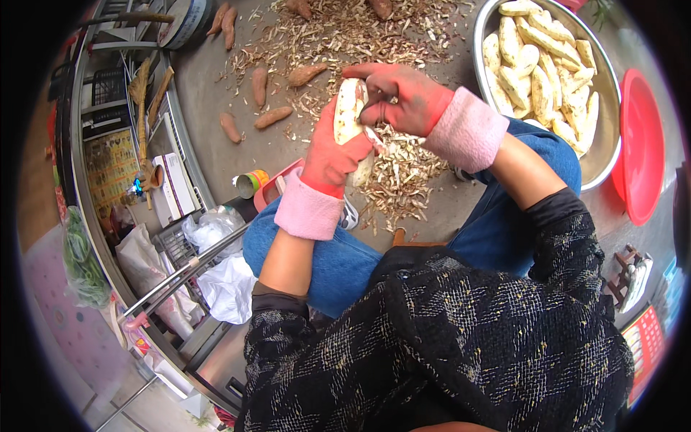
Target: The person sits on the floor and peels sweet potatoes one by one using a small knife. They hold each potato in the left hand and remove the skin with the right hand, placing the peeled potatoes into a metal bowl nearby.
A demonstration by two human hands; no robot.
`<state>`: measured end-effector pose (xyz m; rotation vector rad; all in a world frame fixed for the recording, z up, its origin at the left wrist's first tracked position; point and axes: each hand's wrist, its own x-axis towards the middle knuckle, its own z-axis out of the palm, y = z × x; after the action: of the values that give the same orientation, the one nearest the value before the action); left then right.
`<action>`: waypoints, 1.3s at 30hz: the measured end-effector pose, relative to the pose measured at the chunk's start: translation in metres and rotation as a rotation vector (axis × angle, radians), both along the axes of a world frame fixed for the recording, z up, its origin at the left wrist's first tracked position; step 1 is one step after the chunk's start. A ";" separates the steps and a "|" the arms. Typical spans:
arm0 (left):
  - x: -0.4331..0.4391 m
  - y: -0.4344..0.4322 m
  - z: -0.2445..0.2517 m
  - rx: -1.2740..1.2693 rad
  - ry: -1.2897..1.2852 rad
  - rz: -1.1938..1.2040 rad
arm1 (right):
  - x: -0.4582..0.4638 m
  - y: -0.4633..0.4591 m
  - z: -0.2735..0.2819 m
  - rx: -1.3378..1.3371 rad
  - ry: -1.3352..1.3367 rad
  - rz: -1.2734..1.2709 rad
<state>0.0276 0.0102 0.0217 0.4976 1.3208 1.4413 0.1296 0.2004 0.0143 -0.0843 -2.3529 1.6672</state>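
My left hand (337,156), in a red rubber glove with a pink fleece cuff, grips a mostly peeled, pale tuber (348,116), apparently a sweet potato. Bits of reddish skin and dark specks show on its surface. Against the tuber's right side are the bent fingers of my right hand (405,100), gloved the same way. Whether a small tool sits in those fingers cannot be made out. Below both hands a heap of peelings (402,173) covers the floor between my feet. Unpeeled sweet potatoes (273,116) lie on the floor to the left and ahead.
At right stands a steel basin (610,146) full of peeled tubers (545,70), beside a red plastic basin (642,146). An open tin can (250,183) and a pink dustpan (270,189) are near my left knee. A metal rack (178,129) with a straw broom (140,102) and plastic bags lines the left.
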 end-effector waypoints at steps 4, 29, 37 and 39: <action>-0.003 -0.006 -0.004 0.008 -0.023 -0.177 | -0.006 0.006 -0.003 -0.517 -0.250 -0.196; -0.008 -0.021 -0.004 -0.007 0.323 -0.319 | 0.016 0.008 -0.003 -0.456 -0.325 0.017; -0.015 -0.024 -0.002 -0.002 0.308 -0.324 | 0.020 -0.001 -0.018 -0.717 -0.283 0.023; -0.012 -0.023 -0.002 -0.035 0.346 -0.306 | 0.019 -0.002 -0.017 -0.427 -0.311 0.032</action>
<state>0.0155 -0.0127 0.0192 0.9150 1.4614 1.1090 0.1486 0.1980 -0.0030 -0.4136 -2.1579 2.2904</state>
